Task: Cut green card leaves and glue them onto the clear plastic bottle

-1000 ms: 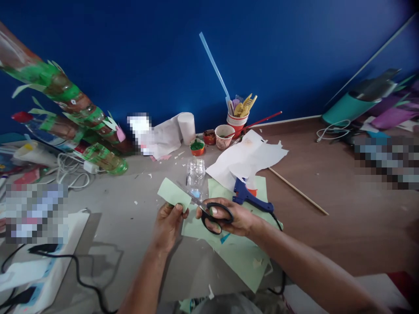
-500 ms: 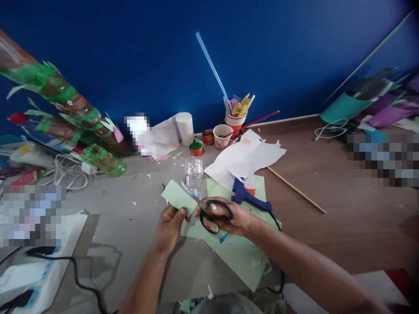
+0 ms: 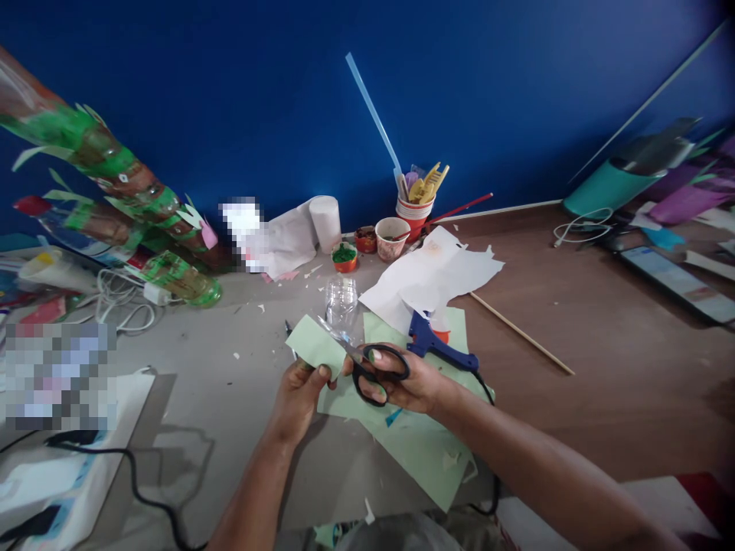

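Holds a small green paper [image 3: 313, 343] in the left hand [image 3: 304, 385], up over the gray table [image 3: 223, 383]. Pinches it tight by the near edge, with thumb on top and fingers tucked below. Lets most of it stick out past the thumb, toward the blue wall [image 3: 258, 92], with its long side slanting from far left to near right. Has scissors [image 3: 357, 354] in the right hand [image 3: 413, 383], with fingers through the black loops and wrapped around them. Points the blades away and to the left, along the paper's far right side, going nearly the same way as its long side. Has the left hand nearer, touching the paper, and the right hand just beside the near right corner. Cannot tell about any paper between the blades. Has a clear bottle [image 3: 341, 298] just past the blades, and a blue glue gun [image 3: 442, 350] near the right hand.
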